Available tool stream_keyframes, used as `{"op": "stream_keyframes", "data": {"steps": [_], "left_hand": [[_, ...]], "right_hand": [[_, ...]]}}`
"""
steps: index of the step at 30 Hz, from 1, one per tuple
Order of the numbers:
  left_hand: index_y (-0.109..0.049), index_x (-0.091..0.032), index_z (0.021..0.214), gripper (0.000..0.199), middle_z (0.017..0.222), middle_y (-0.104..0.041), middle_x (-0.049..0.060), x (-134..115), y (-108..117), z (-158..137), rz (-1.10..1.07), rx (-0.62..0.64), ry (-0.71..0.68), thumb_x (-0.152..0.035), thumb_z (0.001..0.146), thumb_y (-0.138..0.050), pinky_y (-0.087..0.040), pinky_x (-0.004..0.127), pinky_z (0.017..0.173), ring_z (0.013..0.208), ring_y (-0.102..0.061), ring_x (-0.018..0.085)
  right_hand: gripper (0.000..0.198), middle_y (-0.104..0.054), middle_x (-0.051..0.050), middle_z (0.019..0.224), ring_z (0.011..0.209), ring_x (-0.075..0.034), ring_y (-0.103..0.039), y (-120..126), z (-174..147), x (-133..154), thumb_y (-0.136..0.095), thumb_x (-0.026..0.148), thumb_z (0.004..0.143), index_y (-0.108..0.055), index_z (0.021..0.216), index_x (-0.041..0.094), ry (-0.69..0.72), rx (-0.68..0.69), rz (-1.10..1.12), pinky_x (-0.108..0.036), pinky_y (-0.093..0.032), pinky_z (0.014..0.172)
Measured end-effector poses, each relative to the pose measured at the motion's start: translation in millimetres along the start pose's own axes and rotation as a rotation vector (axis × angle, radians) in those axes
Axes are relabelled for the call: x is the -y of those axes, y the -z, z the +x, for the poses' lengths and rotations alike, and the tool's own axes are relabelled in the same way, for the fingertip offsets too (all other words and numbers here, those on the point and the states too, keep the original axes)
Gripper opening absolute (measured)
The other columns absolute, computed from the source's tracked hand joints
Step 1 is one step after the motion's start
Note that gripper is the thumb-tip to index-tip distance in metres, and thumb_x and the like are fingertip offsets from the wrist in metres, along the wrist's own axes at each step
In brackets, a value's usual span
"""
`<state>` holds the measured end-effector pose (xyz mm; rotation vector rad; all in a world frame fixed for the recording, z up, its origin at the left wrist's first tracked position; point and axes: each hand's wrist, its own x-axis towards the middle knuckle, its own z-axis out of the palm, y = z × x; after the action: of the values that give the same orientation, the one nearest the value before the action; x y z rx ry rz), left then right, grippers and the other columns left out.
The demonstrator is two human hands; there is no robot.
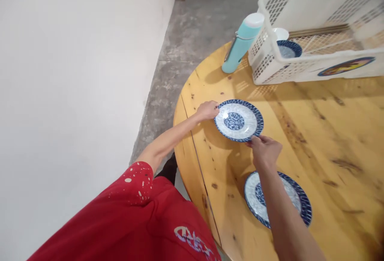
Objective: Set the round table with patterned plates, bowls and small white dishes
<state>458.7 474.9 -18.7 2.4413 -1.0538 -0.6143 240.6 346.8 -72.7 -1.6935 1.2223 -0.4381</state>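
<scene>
A round blue-and-white patterned plate [250, 123] is held between my two hands, seemingly just above the wooden table [300, 125]. My left hand [208, 110] is closed on its left rim. At the lower right edge, my right hand [265, 149] pinches the rim with the thumb on top; the fingers underneath are mostly hidden. A second plate [292, 197] of the same pattern lies on the table nearer to me, and my right forearm crosses over it, covering part of it.
A white plastic basket [297, 69] stands at the back right, holding a small blue-rimmed dish [289, 49] and a white bowl [281, 34]. Left of it is a turquoise bottle [241, 45] with a white lid. The table's curved edge and a white wall [75, 73] lie to the left.
</scene>
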Motion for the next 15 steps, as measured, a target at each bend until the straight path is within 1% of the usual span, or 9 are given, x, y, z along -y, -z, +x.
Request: {"op": "stream_keyframes", "data": {"steps": [3,6,10,13,15], "left_hand": [[-0.067,-0.02,0.074,0.02,0.086,-0.073,0.006,28,12,13,-0.016,0.045,-0.012,-0.016,0.084,-0.049,-0.042,0.028,0.072,0.08,-0.063,0.02],[-0.069,-0.02,0.076,0.021,0.086,-0.074,0.006,46,16,26,-0.076,0.061,-0.042,-0.016,0.084,-0.05,-0.042,0.028,0.073,0.081,-0.063,0.021],[-0.068,-0.021,0.073,0.022,0.087,-0.074,0.006,57,15,40,-0.099,0.069,-0.07,-0.015,0.086,-0.05,-0.043,0.028,0.075,0.082,-0.065,0.022],[-0.066,-0.019,0.072,0.023,0.082,-0.072,0.005,61,16,45,-0.113,0.087,-0.092,-0.016,0.087,-0.049,-0.042,0.026,0.074,0.08,-0.064,0.02],[-0.067,-0.019,0.076,0.022,0.08,-0.071,0.003,64,17,46,-0.16,0.108,-0.117,-0.019,0.089,-0.05,-0.042,0.025,0.072,0.078,-0.063,0.018]], "right_hand": [[0.024,-0.066,-0.006,0.06,0.058,-0.023,-0.066,-36,-11,9,-0.059,0.033,0.064,-0.069,0.072,0.013,-0.075,-0.072,0.066,-0.028,-0.053,0.052],[0.022,-0.066,-0.005,0.06,0.058,-0.022,-0.065,-58,-18,14,-0.058,0.032,0.064,-0.068,0.072,0.014,-0.115,-0.106,0.099,-0.029,-0.053,0.055],[0.018,-0.065,-0.005,0.057,0.055,-0.022,-0.064,-71,-24,14,-0.057,0.032,0.067,-0.066,0.069,0.016,-0.134,-0.135,0.056,-0.03,-0.053,0.058],[0.017,-0.064,-0.005,0.055,0.053,-0.021,-0.063,-74,-27,16,-0.056,0.031,0.069,-0.065,0.068,0.017,-0.128,-0.151,0.016,-0.03,-0.052,0.057],[0.016,-0.064,-0.004,0.055,0.054,-0.022,-0.064,-75,-29,20,-0.056,0.03,0.07,-0.065,0.069,0.017,-0.129,-0.151,0.011,-0.03,-0.052,0.057]]}}
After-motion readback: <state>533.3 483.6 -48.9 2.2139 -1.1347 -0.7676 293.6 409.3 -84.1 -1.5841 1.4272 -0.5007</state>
